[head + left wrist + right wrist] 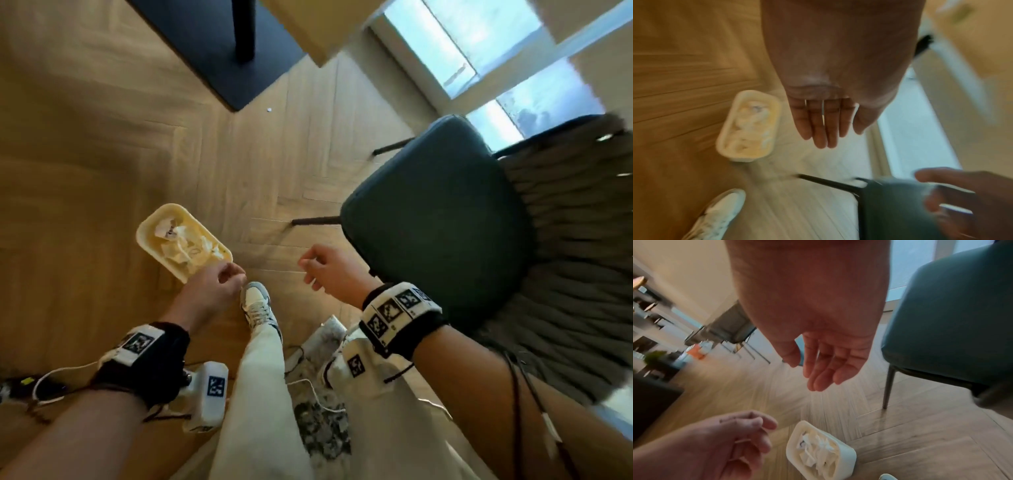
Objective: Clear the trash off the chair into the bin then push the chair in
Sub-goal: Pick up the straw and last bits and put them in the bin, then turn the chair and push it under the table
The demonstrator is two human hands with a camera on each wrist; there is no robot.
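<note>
A cream oval bin [148,229] [723,138] [849,452] stands on the wood floor with crumpled white paper [181,245] [816,449] inside. The teal chair [435,212] [953,318] [894,207] stands to the right, its seat bare. My left hand [219,284] [824,123] hovers by the bin's near rim, fingers relaxed, holding nothing. My right hand [325,270] [828,365] hangs between the bin and the chair's front edge, fingers loose and empty.
A dark table base with a black post [239,31] sits on the floor beyond the bin. A grey quilted chair back [575,240] rises at the right. My legs and white sneaker [257,305] stand below the hands. A window [479,51] is behind the chair.
</note>
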